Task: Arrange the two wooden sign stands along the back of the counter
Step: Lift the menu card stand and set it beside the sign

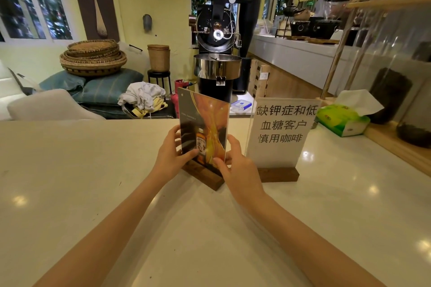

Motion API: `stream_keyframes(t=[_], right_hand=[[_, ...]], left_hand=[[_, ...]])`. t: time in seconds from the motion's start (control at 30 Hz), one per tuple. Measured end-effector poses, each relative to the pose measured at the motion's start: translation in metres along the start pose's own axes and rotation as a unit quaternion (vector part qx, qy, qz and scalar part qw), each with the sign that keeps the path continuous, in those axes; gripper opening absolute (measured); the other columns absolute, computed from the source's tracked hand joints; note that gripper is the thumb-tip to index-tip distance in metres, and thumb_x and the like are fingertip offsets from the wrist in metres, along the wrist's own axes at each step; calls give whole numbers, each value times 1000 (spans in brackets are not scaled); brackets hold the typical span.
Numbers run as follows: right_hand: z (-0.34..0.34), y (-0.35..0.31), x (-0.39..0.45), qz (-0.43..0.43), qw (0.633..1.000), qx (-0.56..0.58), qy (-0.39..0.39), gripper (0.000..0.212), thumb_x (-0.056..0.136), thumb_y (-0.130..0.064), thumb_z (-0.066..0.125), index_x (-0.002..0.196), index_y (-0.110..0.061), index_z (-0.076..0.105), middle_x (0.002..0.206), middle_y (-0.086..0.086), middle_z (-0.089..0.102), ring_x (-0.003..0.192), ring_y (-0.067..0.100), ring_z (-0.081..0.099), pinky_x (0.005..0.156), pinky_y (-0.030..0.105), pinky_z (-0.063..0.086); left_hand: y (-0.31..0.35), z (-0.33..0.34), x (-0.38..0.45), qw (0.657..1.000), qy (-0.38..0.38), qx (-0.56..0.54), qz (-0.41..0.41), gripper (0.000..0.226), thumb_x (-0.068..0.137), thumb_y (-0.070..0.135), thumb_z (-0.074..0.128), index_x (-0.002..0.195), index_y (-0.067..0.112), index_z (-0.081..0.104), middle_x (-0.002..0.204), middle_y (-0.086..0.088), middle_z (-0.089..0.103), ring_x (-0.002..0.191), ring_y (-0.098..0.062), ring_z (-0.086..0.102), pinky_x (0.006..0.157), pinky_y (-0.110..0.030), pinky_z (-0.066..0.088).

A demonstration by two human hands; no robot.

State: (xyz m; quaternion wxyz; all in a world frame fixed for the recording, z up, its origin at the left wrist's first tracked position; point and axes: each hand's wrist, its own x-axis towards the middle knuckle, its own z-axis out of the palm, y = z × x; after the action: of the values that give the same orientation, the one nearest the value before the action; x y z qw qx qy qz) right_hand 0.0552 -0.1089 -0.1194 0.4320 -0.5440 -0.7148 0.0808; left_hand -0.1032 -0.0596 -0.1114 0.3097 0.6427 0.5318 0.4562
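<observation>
head view, looking down over two bare forearms onto a pale glossy counter (70, 182). the left hand (170, 158) pinches the left edge of a clear acrylic panel, thumb on the front face. the right hand (235, 168) grips the panel's lower right edge the same way. between them is the poster sign stand (205, 128), showing an orange swirl and a small bottle, its panel set in a dark wooden base (205, 177) that rests on the counter, turned at an angle. just beside it on the right, apart from both hands, stands the text sign stand (279, 133), a white sheet with black chinese characters in its own wooden base, near the counter's far edge. further right on the counter lies a green tissue pack (340, 121) with a white tissue sticking out of its top. beyond the counter, a stack of woven baskets (93, 58) sits on cushions, contents not visible, and a black coffee roaster (217, 30) stands over a steel tray.
</observation>
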Motion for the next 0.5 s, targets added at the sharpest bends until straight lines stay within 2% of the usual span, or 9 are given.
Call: stream_keyframes(t=[0.1,0.17,0.23,0.3,0.4,0.5], right_hand=[[-9,2,-2,57,995,75,-34,42,90,-31,53,128,-15,46,97,3,68,87,15,64,70,20,50],[-19,11,-1,129,980,139,-65,25,91,-26,52,112,-13,57,94,2,65,87,14,64,71,19,52],[-31,24,1,234,942,213,-112,21,91,-21,53,105,-8,62,91,6,66,81,16,66,70,24,56],[-46,37,2,302,912,244,-135,20,89,-17,57,104,-6,63,85,7,68,73,15,67,64,24,57],[-74,54,0,323,912,242,-75,15,82,-12,65,96,-6,65,80,7,68,67,16,66,58,23,57],[-101,69,2,333,921,201,29,25,79,-9,68,102,-4,60,96,8,64,82,22,65,68,30,58]], left_hand=[[-1,-1,1,1000,-16,0,-10,71,76,12,69,134,17,29,135,-14,47,122,-29,48,97,-42,47],[-3,-1,1,1000,-26,0,-15,73,75,13,71,135,17,28,134,-15,47,121,-31,49,99,-46,47],[-5,-1,0,999,-28,5,-14,77,73,14,73,135,17,28,134,-15,48,121,-31,50,99,-49,47],[-5,1,0,999,-27,13,-15,79,72,16,74,135,17,27,135,-14,47,121,-31,49,98,-48,48],[-4,4,1,999,-26,23,-11,81,70,16,75,135,16,27,136,-13,47,122,-30,48,97,-45,47],[-3,5,2,999,-22,30,-7,83,68,16,77,135,16,27,137,-13,47,123,-30,48,96,-43,46]])
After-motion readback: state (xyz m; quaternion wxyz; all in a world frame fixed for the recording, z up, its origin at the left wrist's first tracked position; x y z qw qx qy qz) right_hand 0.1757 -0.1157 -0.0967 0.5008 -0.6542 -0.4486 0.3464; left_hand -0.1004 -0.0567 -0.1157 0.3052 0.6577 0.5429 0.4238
